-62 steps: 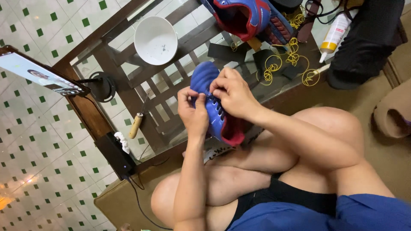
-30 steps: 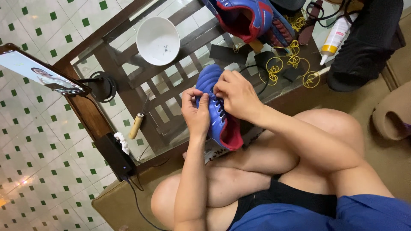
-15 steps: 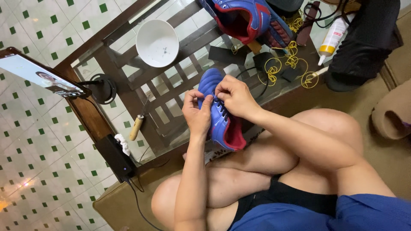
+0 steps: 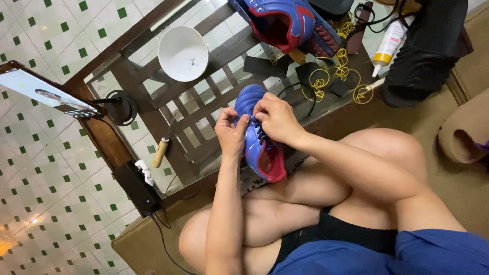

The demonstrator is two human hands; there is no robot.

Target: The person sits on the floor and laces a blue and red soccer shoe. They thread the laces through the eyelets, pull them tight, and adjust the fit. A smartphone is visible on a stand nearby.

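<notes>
Both hands have drifted slightly up and right in the frame since the earlier pictures, and the shoe with them, while the fingers stay pinched at the laces. At the centre of the frame the left hand (image 4: pixel 232 133) grips the side of the blue shoe (image 4: pixel 259 147), its thumb and forefinger closed on the dark lace (image 4: pixel 260 133). Just beside it, touching the shoe from above, the right hand (image 4: pixel 275 120) is curled shut on the same lace near the toe. Behind them stands a glass-topped table (image 4: pixel 142 109) bearing a white bowl (image 4: pixel 183 53), a second blue shoe (image 4: pixel 285 23), loops of yellow cord (image 4: pixel 326 76) and a glue bottle (image 4: pixel 387 43). A tablet (image 4: pixel 48 91) sits at the left edge.
</notes>
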